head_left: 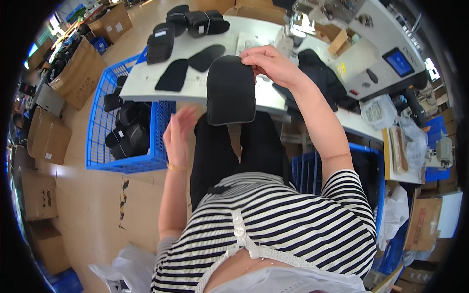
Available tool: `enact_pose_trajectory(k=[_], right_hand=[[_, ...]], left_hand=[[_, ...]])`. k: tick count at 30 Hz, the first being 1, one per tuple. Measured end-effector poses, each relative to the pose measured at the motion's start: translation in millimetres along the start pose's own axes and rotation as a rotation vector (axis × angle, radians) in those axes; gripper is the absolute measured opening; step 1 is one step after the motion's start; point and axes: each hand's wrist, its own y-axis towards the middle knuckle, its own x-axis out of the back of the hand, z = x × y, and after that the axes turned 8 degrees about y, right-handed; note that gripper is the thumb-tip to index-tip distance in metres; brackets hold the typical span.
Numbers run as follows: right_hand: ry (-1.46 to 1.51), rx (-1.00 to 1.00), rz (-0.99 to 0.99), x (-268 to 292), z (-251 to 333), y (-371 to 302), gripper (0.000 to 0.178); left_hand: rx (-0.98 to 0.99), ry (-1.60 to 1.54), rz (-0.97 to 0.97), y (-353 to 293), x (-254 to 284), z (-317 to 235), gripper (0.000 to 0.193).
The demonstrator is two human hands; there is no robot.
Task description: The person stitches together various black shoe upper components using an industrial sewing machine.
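My right hand [271, 63] pinches the upper right edge of a black padded fabric piece [231, 92], rounded at the top and squarer at the bottom. The piece hangs upright over my lap, in front of the table edge. My left hand [180, 134] is raised to its left, apart from it, with nothing in it; its fingers look spread though blurred. Two flat black pieces [173, 75] lie on the white table [141, 84] beyond. Dark stacked pieces [317, 73] rest under my right forearm, by the sewing machine [376, 53].
Bundles of black pieces [160, 44] stand on the table's far left. A blue crate [95, 132] holding black bundles is on the floor at left, and another blue crate [359, 161] stands at right. A clear plastic tub [379, 111] sits beside the machine. Cardboard boxes [78, 73] line the left.
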Motion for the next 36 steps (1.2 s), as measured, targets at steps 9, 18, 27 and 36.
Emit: enact_pose_trajectory(k=[9,18,27,36], right_hand=[[0.162,-0.035,-0.26,42.5,-58.2,-86.1,0.029],[0.059,-0.042,-0.322,109.2,-100.1,-126.3,0.019],[0.115,-0.021,-0.531,133.8,-96.9,-142.5,0.018],[0.123,-0.012,-0.665,111.2,-82.9,-139.8,0.018]], left_hand=[[0.182,0.134,0.157,10.9,-99.0,18.0,0.022],[0.421,-0.07,0.262,41.0,-159.7,41.4,0.067],[0.34,-0.033,0.502,65.6,-190.9,36.5,0.052],[0.316,0.26,0.651,78.6,-184.2,27.4,0.038]])
